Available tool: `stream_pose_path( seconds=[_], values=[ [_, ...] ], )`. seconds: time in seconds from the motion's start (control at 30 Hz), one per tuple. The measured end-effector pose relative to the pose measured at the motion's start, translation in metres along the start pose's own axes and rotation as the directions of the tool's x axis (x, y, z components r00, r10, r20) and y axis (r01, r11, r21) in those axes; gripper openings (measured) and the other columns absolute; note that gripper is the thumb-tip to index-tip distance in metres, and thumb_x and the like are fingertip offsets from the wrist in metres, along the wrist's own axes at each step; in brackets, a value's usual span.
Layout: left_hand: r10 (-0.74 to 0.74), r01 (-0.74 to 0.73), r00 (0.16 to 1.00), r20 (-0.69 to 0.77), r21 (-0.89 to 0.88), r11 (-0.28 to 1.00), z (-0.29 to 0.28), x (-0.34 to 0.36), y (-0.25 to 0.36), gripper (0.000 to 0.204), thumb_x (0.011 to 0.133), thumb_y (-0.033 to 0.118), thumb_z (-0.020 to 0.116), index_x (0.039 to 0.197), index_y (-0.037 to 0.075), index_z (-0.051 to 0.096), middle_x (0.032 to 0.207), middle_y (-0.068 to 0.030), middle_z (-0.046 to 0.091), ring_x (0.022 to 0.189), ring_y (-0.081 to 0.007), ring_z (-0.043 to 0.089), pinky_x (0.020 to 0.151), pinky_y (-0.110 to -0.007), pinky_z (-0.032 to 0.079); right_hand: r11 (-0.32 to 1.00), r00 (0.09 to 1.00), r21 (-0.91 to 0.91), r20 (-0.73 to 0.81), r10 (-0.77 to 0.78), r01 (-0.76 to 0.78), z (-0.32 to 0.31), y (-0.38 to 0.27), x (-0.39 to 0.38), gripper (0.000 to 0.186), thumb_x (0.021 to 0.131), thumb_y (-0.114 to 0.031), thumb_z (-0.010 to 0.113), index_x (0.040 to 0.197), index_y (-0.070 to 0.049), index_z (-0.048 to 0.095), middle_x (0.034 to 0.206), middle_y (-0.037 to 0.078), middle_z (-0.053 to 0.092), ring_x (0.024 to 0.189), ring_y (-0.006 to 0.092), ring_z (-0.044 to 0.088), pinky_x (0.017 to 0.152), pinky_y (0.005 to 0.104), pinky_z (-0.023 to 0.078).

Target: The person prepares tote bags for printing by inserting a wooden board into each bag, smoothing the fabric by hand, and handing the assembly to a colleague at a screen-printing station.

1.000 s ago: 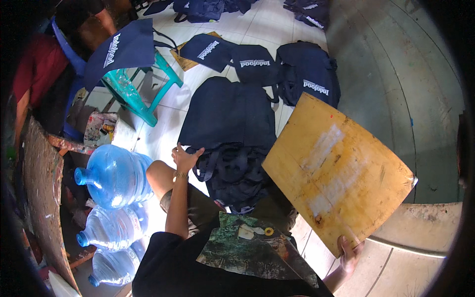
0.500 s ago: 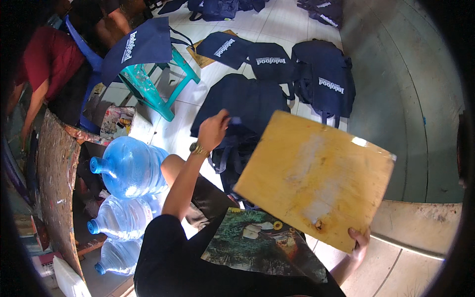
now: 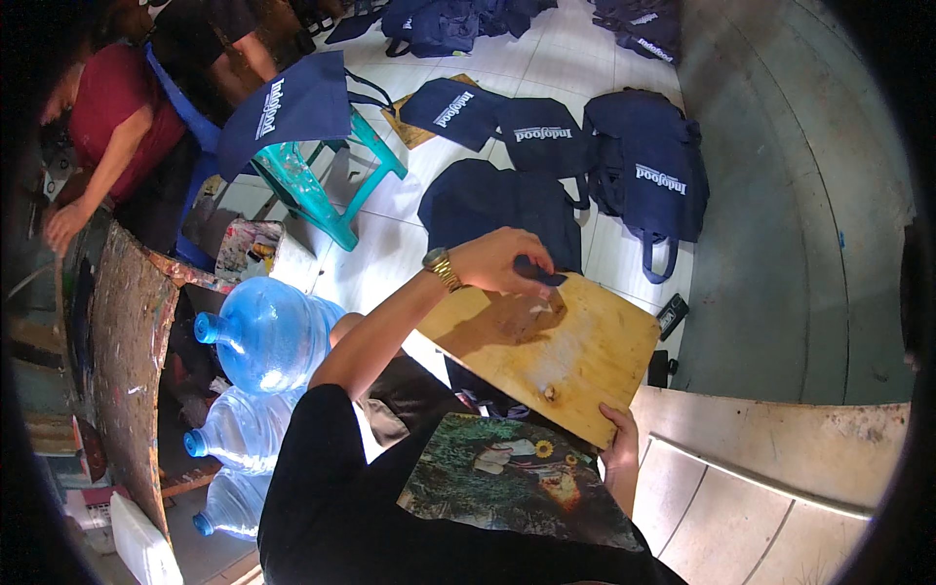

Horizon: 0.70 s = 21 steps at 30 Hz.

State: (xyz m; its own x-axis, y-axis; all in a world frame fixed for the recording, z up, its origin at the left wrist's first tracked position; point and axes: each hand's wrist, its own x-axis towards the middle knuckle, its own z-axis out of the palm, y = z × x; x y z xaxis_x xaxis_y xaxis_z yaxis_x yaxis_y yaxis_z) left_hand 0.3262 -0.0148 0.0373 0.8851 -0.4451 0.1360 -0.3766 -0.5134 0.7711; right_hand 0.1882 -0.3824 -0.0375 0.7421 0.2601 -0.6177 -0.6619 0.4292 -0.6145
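A yellow wooden board (image 3: 546, 356) lies tilted in front of me, its surface worn and stained. My right hand (image 3: 620, 439) grips its near right corner, fingers closed round the edge. My left hand (image 3: 502, 261), with a gold watch on the wrist, is over the board's far edge. Its fingers are closed on a piece of dark blue cloth (image 3: 539, 273). Just beyond, a dark blue cloth bag (image 3: 497, 205) lies on the floor; whether the pinched cloth belongs to it, I cannot tell. More dark cloth shows beneath the board's near side.
Printed dark blue bags (image 3: 646, 175) lie on the white tiles ahead. At the left stand blue water jugs (image 3: 268, 331), a paint-smeared bucket (image 3: 297, 255), and a green stool (image 3: 336, 229) with a bag (image 3: 292, 107) over it. A person in a red shirt (image 3: 132, 102) bends at far left. A grey wall (image 3: 790, 195) bounds the right.
The board has moved left and away from me, lower over the bag. My left hand has moved right, from above the bag to the board's far edge, and now visibly pinches dark cloth.
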Motion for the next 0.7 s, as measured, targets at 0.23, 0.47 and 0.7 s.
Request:
stream_pose_path(
  seconds=[0.23, 0.47, 0.7],
  values=[
    [-0.835, 0.903, 0.336, -0.436, -0.102, 0.417, 0.057, -0.089, -0.170, 0.061, 0.075, 0.050, 0.074, 0.104, -0.003, 0.064, 0.105, -0.0212, 0.065, 0.104, -0.0318, 0.061, 0.089, -0.039, 0.047, 0.997, 0.996, -0.051, -0.054, -0.067, 0.064, -0.026, 0.025, 0.029, 0.053, 0.085, -0.003, 0.061, 0.135, 0.000, 0.043, 0.130, 0.015, 0.055, 0.119, 0.0302, 0.054, 0.100, 0.0417, 0.045],
    [-0.956, 0.531, 0.289, -0.054, -0.821, 0.207, 0.144, -0.133, -0.255, 0.028, 0.080, 0.027, 0.077, 0.075, 0.005, 0.060, 0.069, -0.0057, 0.062, 0.058, -0.0169, 0.062, 0.055, -0.030, 0.051, 0.998, 0.995, -0.027, -0.070, -0.065, 0.063, -0.021, 0.027, 0.039, 0.048, 0.084, -0.001, 0.064, 0.129, 0.002, 0.048, 0.127, 0.013, 0.057, 0.115, 0.0262, 0.056, 0.100, 0.0358, 0.043],
    [-0.933, 0.309, 0.359, -0.036, -0.938, 0.155, 0.130, -0.128, -0.219, 0.021, 0.087, 0.020, 0.070, 0.097, 0.006, 0.058, 0.089, -0.0050, 0.062, 0.074, -0.0164, 0.064, 0.066, -0.031, 0.057, 0.990, 0.987, 0.080, -0.123, -0.107, 0.117, -0.005, 0.023, 0.036, 0.048, 0.088, -0.003, 0.062, 0.132, 0.002, 0.044, 0.131, 0.013, 0.053, 0.118, 0.0267, 0.054, 0.100, 0.0401, 0.043]
  ],
)
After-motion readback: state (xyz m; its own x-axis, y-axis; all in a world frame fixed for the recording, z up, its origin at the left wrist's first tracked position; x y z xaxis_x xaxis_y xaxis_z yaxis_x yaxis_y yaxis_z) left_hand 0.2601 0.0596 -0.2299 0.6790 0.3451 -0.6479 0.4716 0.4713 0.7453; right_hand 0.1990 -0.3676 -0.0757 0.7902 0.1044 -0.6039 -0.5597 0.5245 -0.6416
